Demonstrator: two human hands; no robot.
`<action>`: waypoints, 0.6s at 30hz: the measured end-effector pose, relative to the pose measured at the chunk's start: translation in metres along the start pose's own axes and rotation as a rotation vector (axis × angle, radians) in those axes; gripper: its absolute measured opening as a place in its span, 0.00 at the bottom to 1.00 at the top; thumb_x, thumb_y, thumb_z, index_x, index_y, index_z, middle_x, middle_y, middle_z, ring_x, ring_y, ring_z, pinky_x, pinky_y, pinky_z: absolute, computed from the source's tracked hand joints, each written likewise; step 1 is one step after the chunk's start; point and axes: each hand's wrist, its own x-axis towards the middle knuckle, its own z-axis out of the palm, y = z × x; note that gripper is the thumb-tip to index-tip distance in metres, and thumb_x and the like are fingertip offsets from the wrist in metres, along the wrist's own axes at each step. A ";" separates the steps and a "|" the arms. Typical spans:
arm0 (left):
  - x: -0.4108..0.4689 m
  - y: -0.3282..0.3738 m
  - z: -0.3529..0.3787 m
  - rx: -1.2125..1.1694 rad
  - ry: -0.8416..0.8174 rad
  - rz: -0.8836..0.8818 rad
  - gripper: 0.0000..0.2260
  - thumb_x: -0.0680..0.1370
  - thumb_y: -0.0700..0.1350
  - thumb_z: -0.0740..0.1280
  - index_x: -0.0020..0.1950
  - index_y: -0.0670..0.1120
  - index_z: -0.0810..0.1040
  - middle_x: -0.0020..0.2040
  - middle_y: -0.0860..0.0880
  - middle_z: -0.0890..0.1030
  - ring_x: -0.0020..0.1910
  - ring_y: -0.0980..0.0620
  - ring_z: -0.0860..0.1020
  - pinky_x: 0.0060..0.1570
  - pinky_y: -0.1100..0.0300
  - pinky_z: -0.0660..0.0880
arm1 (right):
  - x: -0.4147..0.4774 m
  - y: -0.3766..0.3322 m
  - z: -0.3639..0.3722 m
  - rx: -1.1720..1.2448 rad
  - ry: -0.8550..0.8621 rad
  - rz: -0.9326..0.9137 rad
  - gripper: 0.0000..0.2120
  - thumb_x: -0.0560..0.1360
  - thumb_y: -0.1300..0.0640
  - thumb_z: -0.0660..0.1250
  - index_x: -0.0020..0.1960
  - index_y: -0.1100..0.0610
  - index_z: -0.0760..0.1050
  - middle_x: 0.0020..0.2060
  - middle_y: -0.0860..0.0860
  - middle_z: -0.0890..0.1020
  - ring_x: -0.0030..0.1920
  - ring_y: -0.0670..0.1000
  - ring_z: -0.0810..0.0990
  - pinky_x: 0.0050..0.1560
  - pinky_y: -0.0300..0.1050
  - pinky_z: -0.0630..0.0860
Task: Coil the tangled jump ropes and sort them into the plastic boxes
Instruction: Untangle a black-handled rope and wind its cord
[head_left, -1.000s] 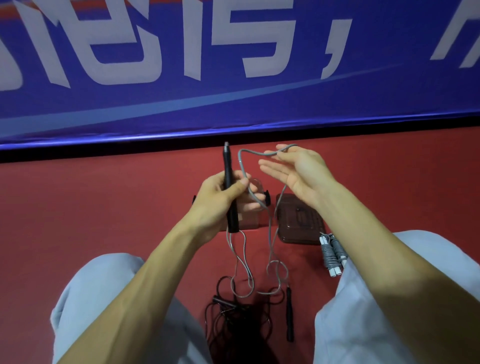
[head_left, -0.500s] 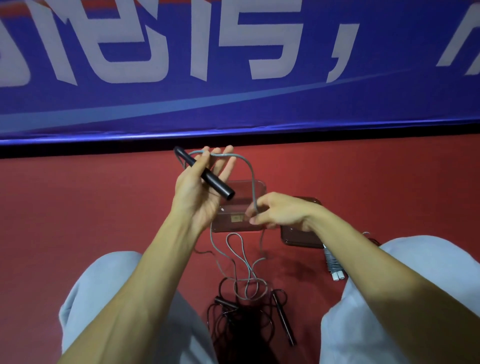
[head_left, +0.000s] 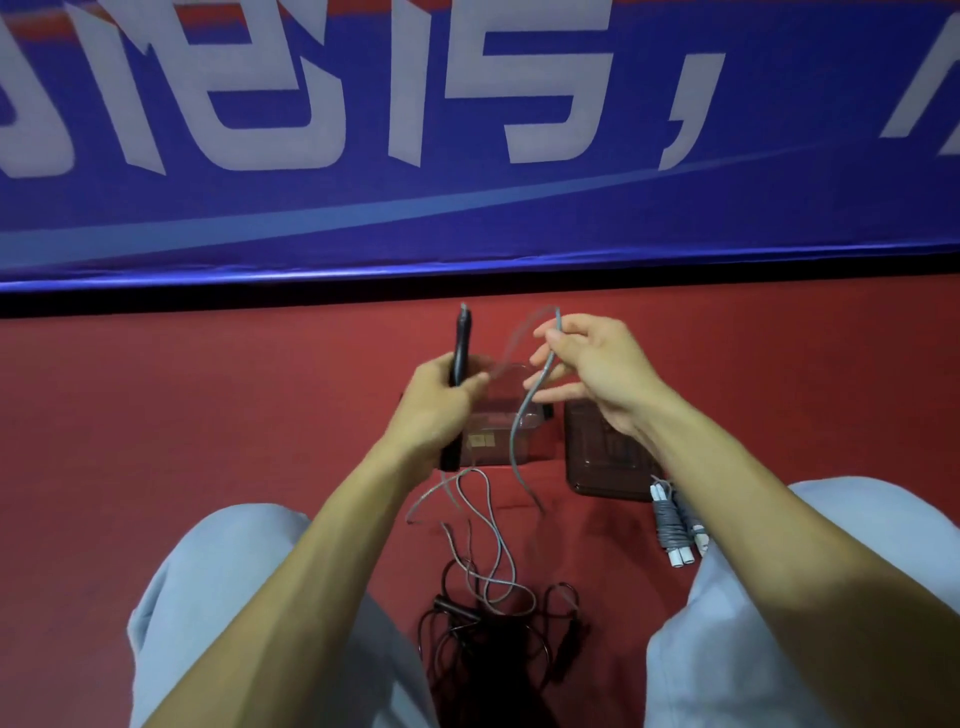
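My left hand grips a black jump-rope handle held upright above the floor. Its grey cord arches over to my right hand, which pinches the cord between thumb and fingers near the top of the loop. The cord hangs down in loose loops to the floor between my knees. A tangle of black rope lies there. A clear plastic box sits behind my hands, and a dark plastic box stands to its right.
A coiled grey rope with white handle ends lies by my right knee. The red floor runs up to a blue banner wall. My knees in light trousers flank the rope pile.
The left hand has turned the handle from tilted to upright. The right hand has risen from low by the clear box to up at the loop's top, carrying cord with it.
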 end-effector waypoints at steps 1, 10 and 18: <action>-0.001 -0.003 0.000 0.161 -0.037 0.052 0.06 0.80 0.38 0.65 0.52 0.47 0.79 0.42 0.48 0.80 0.40 0.52 0.76 0.42 0.61 0.74 | 0.000 -0.003 -0.002 0.081 0.026 0.008 0.07 0.82 0.63 0.58 0.49 0.62 0.73 0.38 0.56 0.78 0.30 0.51 0.83 0.30 0.44 0.81; -0.015 0.009 0.006 -0.122 -0.349 -0.135 0.08 0.82 0.40 0.62 0.57 0.39 0.78 0.54 0.38 0.83 0.53 0.41 0.82 0.53 0.49 0.81 | 0.002 -0.011 -0.012 0.582 0.201 0.100 0.05 0.81 0.63 0.60 0.47 0.63 0.70 0.42 0.57 0.78 0.34 0.53 0.84 0.31 0.43 0.81; -0.016 0.012 0.007 -0.203 -0.216 -0.019 0.06 0.81 0.32 0.60 0.49 0.40 0.75 0.37 0.44 0.82 0.35 0.49 0.83 0.40 0.55 0.83 | 0.006 -0.008 -0.012 0.690 0.171 0.113 0.08 0.82 0.61 0.60 0.48 0.66 0.72 0.40 0.60 0.80 0.38 0.57 0.84 0.40 0.49 0.83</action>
